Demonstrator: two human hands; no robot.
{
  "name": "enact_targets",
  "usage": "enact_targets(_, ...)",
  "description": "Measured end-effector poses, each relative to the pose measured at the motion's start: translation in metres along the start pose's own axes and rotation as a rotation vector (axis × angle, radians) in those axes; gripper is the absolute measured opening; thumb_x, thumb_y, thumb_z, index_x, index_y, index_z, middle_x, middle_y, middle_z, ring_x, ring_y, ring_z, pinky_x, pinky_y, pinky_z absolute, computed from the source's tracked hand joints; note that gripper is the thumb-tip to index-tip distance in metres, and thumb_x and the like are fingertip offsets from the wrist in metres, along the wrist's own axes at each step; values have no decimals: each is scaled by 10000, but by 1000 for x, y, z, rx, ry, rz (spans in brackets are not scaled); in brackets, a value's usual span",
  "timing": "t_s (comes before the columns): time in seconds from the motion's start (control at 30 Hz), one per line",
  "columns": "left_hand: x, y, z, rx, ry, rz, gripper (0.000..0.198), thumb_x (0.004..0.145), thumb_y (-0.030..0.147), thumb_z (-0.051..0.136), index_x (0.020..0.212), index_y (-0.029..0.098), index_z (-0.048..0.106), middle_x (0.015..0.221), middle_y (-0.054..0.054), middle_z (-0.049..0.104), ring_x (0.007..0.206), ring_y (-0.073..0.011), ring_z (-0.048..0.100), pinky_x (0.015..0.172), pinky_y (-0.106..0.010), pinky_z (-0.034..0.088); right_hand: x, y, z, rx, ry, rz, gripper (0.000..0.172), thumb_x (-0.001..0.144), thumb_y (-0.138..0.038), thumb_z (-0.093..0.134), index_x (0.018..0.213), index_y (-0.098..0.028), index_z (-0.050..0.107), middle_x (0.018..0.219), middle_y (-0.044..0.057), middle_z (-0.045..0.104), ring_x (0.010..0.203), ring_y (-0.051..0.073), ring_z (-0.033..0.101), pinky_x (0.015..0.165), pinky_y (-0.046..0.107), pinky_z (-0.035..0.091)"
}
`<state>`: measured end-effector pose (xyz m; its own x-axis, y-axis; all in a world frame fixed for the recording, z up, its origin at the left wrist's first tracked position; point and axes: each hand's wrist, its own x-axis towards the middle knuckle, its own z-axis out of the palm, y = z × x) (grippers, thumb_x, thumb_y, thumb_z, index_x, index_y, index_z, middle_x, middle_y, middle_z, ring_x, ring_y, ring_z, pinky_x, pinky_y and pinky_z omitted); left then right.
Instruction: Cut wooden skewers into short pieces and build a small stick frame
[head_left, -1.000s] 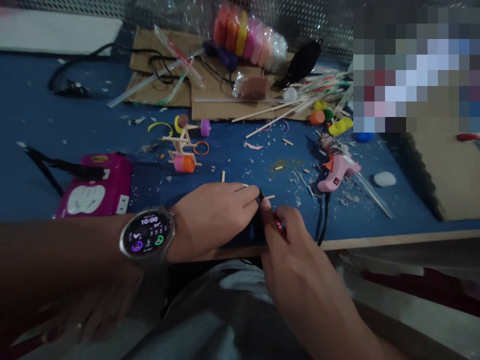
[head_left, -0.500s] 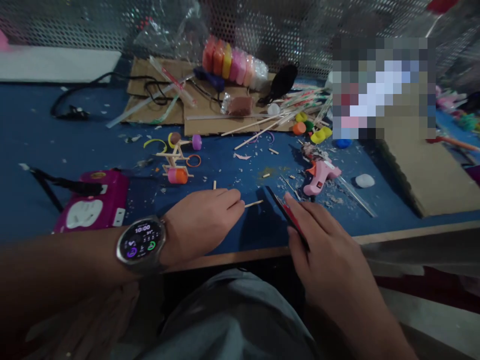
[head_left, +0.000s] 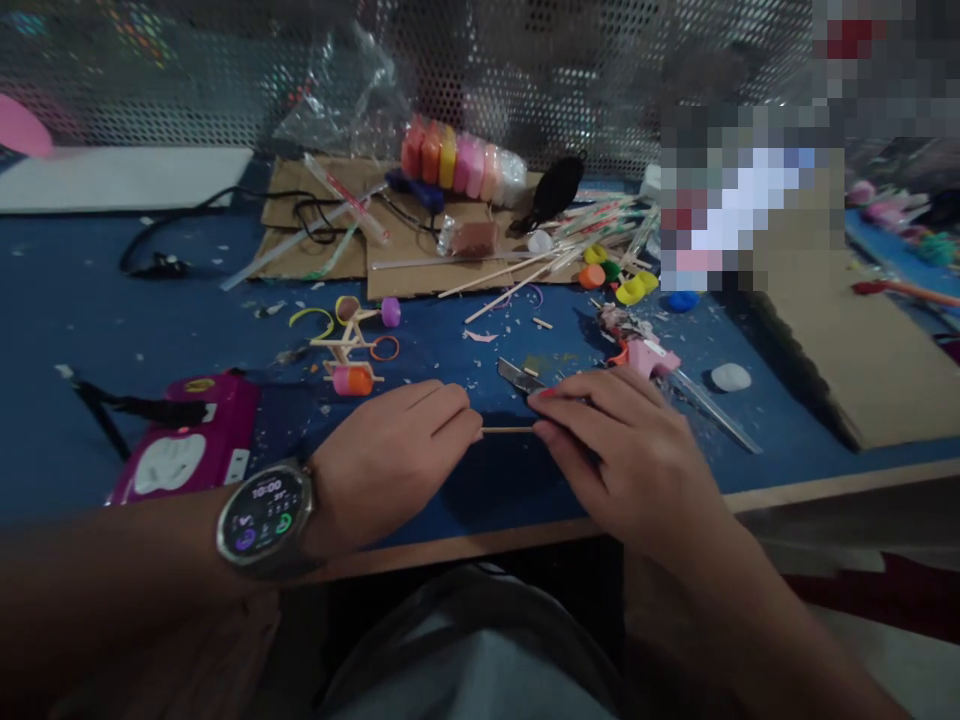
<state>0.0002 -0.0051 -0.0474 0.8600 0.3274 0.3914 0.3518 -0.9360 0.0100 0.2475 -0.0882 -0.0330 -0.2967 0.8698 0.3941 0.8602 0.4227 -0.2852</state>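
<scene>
My left hand (head_left: 397, 455), with a watch on its wrist, is closed on one end of a thin wooden stick (head_left: 508, 430). My right hand (head_left: 630, 445) grips a utility knife (head_left: 517, 376), its blade pointing up and left above the stick. The right thumb and fingers meet the stick's other end, so the stick spans level between both hands. Most of the knife's handle is hidden in my fingers. Beyond my left hand stands a small stick frame (head_left: 347, 345) with coloured round caps on it. A pink glue gun (head_left: 651, 357) lies just past my right hand.
At left sits a magenta power box (head_left: 184, 435) with a black cord. Cardboard (head_left: 300, 215) at the back carries packed clay (head_left: 465, 160), straws and skewers. More cardboard (head_left: 832, 350) lies at right. A white cap (head_left: 730, 377) and scraps dot the blue table (head_left: 450, 495).
My right hand has moved left and brought its fingers to the stick's free end. The knife has swung flatter, its blade now left of the hand. The stick has turned nearly level.
</scene>
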Motion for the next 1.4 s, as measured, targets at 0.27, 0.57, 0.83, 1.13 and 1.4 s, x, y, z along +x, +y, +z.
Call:
enact_targets(0.27,6,-3,-13,-77,120,-48,223,1108,178,509,997,156,701,973,-81,714,902,-224,622,825,-367,518,34,3,-4,433,-479,123,386,1141,-317,519,794,-202,643,754,8,685,707,155,598,660,295,384)
enact_targets(0.57,1,0,-19,-484,-85,-385,328,1137,272,440,956,208,706,844,14,739,729,-154,672,670,-279,442,82,20,-13,726,-840,-24,301,1143,-289,461,995,-174,697,769,-18,632,729,134,604,690,251,441)
enact_targets(0.83,6,0,-22,-751,-146,-469,380,1150,344,443,973,234,761,865,19,765,794,-151,692,739,-267,477,81,28,-2,972,-943,79,353,1155,-392,473,932,-175,638,758,-48,524,630,92,466,594,213,409)
enact_targets(1.13,7,2,-22,-835,-50,-439,373,1154,317,441,986,222,761,878,26,754,794,-125,675,752,-252,481,66,22,3,1351,-901,240,470,1087,-623,571,889,-198,565,727,-69,441,586,85,370,495,208,330)
enact_targets(1.4,5,5,-22,-834,7,-398,346,1147,280,451,963,197,732,839,33,730,745,-104,644,727,-219,482,59,19,12,1491,-872,248,441,1085,-566,616,862,-191,551,703,-81,422,558,69,341,463,206,283)
